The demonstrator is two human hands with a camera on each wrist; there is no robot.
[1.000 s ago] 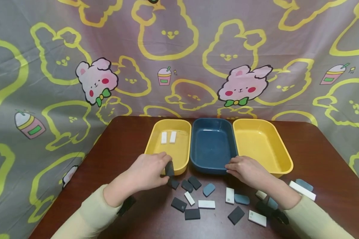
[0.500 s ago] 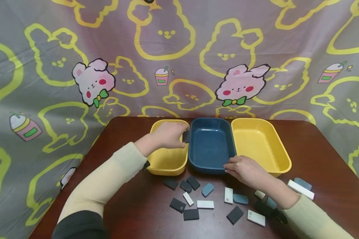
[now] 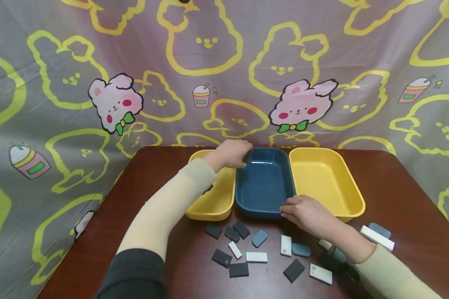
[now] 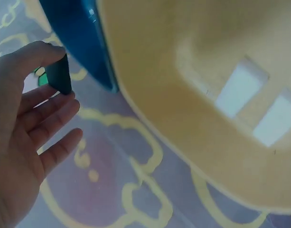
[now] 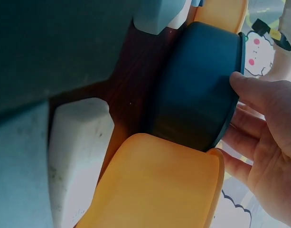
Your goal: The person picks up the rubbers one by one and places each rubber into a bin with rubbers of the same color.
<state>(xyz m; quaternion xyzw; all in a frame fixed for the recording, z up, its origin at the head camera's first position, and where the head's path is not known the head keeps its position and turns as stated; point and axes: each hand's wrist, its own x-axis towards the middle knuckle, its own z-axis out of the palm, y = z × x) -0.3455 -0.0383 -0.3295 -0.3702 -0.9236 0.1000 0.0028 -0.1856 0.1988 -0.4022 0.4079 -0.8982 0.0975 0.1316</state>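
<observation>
My left hand (image 3: 232,153) is over the far left corner of the dark blue bin (image 3: 265,209). In the left wrist view it pinches a small dark rectangular block (image 4: 59,73) between thumb and fingertips, close to the bin's rim. Left of the blue bin stands a yellow bin (image 3: 209,214); two white blocks (image 4: 242,88) lie on its floor in the left wrist view. My right hand (image 3: 308,211) grips the near right corner of the blue bin's rim, thumb (image 5: 240,80) on the near side and fingers behind it.
Another yellow bin (image 3: 325,178) adjoins the blue one on the right. Several black blocks (image 3: 238,270), white blocks (image 3: 257,257) and grey-blue blocks (image 3: 260,238) lie scattered on the brown table (image 3: 194,278) in front. A patterned cloth (image 3: 239,83) hangs behind.
My left hand has carried the dark block from the near edge of the left yellow bin forward and right to the blue bin. My right hand has stayed at the blue rim.
</observation>
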